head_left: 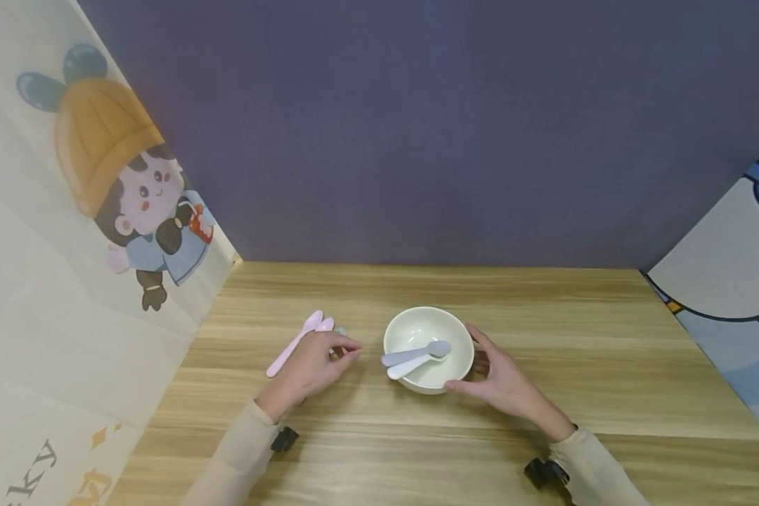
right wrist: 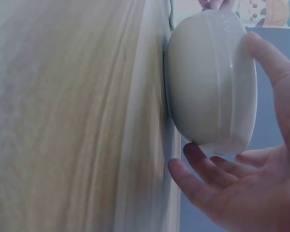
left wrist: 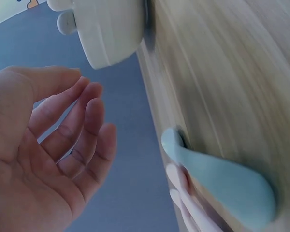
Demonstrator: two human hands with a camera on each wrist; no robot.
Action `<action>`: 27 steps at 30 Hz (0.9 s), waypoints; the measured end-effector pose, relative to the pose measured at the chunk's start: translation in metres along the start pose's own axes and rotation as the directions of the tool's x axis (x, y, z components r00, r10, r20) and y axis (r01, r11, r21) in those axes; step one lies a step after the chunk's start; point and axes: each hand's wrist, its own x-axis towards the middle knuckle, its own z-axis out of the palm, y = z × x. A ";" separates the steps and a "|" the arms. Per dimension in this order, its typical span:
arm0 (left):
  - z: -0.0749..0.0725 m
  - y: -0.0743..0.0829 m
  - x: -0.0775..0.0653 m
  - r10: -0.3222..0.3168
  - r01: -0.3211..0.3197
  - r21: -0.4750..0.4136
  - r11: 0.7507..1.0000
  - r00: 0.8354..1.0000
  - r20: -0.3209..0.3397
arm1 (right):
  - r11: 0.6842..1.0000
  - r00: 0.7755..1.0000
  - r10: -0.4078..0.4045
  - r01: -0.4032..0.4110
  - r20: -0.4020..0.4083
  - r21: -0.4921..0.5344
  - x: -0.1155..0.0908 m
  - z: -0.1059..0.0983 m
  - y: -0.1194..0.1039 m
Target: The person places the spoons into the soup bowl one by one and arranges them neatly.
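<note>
A cream bowl stands on the table, and my right hand grips its right side, thumb at the near rim and fingers around the far side. Inside the bowl lean a lavender spoon and a white spoon, their handles over the left rim. Left of the bowl, my left hand hovers with loosely bent fingers, thumb near the index finger, holding nothing. Beside and below it lie a pink spoon, a second pink spoon and a teal spoon, mostly hidden by that hand in the head view.
The wood-grain table meets a dark blue panel at its back edge. A white sheet printed with a cartoon figure stands on the left, and another printed sheet on the right.
</note>
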 end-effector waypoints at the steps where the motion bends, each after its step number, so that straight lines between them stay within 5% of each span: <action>1: 0.000 -0.003 -0.001 0.001 -0.001 -0.005 1.000 1.000 0.001 | 1.000 1.000 -0.001 0.001 0.004 0.007 0.000 0.000 0.000; 17: -0.007 -0.038 -0.019 -0.129 0.128 -0.036 0.991 0.991 -0.039 | 0.997 0.999 -0.037 0.035 0.036 0.067 0.002 0.001 0.002; 27: -0.013 -0.047 -0.022 -0.142 0.141 -0.011 0.990 0.986 -0.083 | 0.998 0.999 -0.044 0.042 0.027 0.056 0.002 0.000 0.003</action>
